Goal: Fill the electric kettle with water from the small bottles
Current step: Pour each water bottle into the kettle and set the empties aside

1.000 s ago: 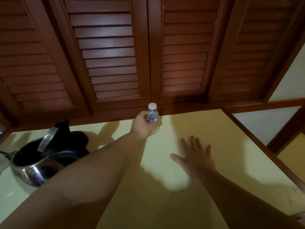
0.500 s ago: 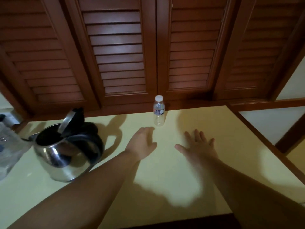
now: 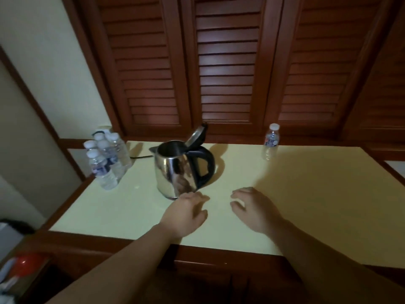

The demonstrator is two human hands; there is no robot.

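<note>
Right now both my hands hover low over the near part of the tabletop [image 3: 135, 207] and hold nothing. My left hand [image 3: 186, 213] has its fingers loosely bent and pointing forward, with the fingertips close to the base of the electric kettle [image 3: 173, 172]; whether they touch it I cannot tell. My right hand [image 3: 254, 207] sits just beside the left, a small gap between them, fingers relaxed and slightly curled toward the surface, empty too. Just beyond my left hand the kettle stands upright on the pale yellow tabletop, shiny steel body, black handle [image 3: 208, 163] turned to the right, and its lid [image 3: 197, 134] flipped up so the dark inside shows. A black cord [image 3: 140, 157] runs from behind it toward the left. Further left, at the far left corner of the tabletop, a cluster of small water bottles [image 3: 107, 159] with white caps stands packed together. Well apart from all that, at the far edge on the right, a single small bottle [image 3: 271, 142] stands upright with its white cap on, looking clear and mostly empty. Behind the tabletop rise brown louvred wooden doors [image 3: 223, 69], and a cream wall [image 3: 50, 62] fills the left side.
</note>
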